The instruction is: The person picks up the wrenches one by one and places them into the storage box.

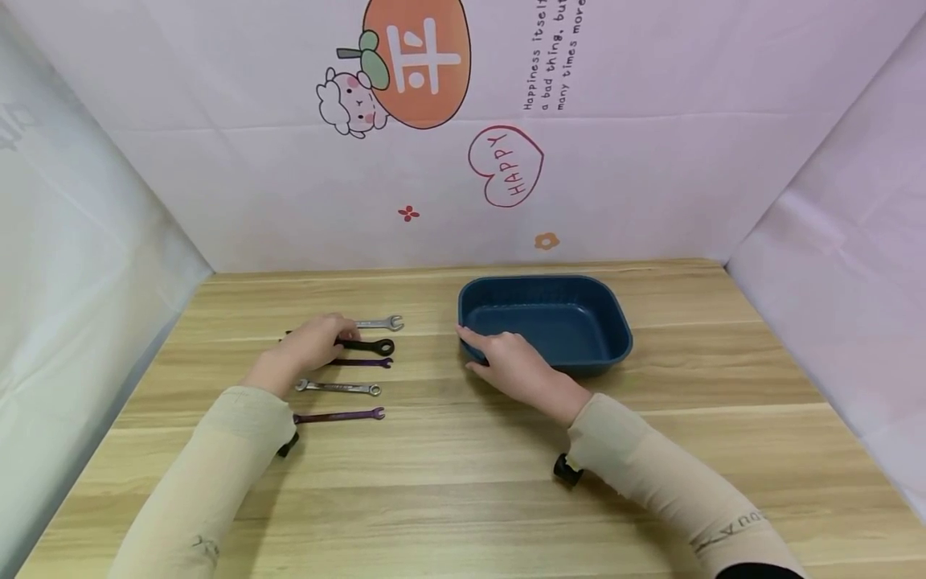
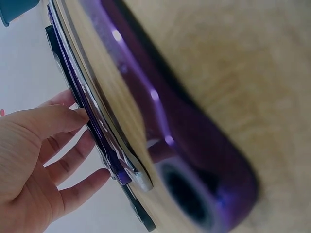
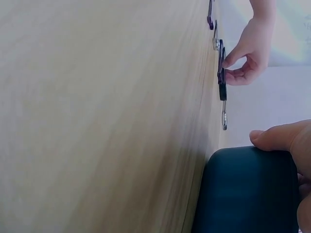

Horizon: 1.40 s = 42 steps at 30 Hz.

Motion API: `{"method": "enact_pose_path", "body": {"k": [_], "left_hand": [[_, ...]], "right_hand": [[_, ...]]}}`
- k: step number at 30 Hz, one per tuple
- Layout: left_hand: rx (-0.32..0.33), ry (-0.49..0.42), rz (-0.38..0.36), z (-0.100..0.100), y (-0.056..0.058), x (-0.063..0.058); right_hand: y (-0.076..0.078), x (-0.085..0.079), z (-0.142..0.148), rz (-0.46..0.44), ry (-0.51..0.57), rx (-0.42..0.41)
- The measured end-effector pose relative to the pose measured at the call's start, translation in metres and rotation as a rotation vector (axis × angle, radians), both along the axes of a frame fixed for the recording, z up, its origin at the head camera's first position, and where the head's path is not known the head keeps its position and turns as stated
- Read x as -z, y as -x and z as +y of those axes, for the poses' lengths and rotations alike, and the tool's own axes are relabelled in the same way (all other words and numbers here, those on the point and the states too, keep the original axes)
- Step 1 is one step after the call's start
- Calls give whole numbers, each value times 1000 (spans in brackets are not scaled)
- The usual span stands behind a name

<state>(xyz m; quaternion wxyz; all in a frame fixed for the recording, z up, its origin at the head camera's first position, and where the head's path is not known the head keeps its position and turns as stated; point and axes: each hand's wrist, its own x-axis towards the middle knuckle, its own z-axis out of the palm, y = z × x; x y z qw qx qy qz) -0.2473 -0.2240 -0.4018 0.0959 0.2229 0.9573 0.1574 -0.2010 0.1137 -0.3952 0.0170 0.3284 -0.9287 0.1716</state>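
Several wrenches lie in a row on the wooden table (image 1: 448, 482), left of centre. My left hand (image 1: 346, 338) pinches the handle of the black wrench (image 1: 370, 346), second from the back; the right wrist view shows the thumb and fingers of the left hand (image 3: 232, 69) closed on the black wrench (image 3: 222, 90). A silver wrench (image 1: 381, 323) lies behind it. A purple wrench (image 1: 364, 363), another silver one (image 1: 338, 388) and a second purple one (image 1: 339, 416) lie in front. My right hand (image 1: 473, 350) grips the near-left rim of the blue tray (image 1: 579, 289), thumb on its outer wall.
The blue tray's inside is bare. Pink printed cloth walls close the table at the back and both sides. In the left wrist view a purple wrench (image 2: 194, 160) fills the frame, very close and blurred. Bare wood lies in front of and to the right of the tray.
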Motion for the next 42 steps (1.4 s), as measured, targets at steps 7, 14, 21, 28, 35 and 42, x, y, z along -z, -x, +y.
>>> {"method": "enact_pose_path", "body": {"k": [7,14,21,28,35,42], "left_hand": [[0,3,2,2,-1,-2],[0,4,-3,2,-1,-2],[3,3,6,2,-3,-3],[6,7,5,2,-4,-3],[-1,7,-3,3,-4,-3],[-12,3,-2,2,-3,-2]], "right_hand": [[-3,1,-6,1,-1,-5],[-7,3,-11,28,19,-19],[-12,3,-16,39,43,-34],[-17,5,-19,77,62,-62],[-21,6,-25,124,67,-84],[-24,7,-29,157,67,-85]]}}
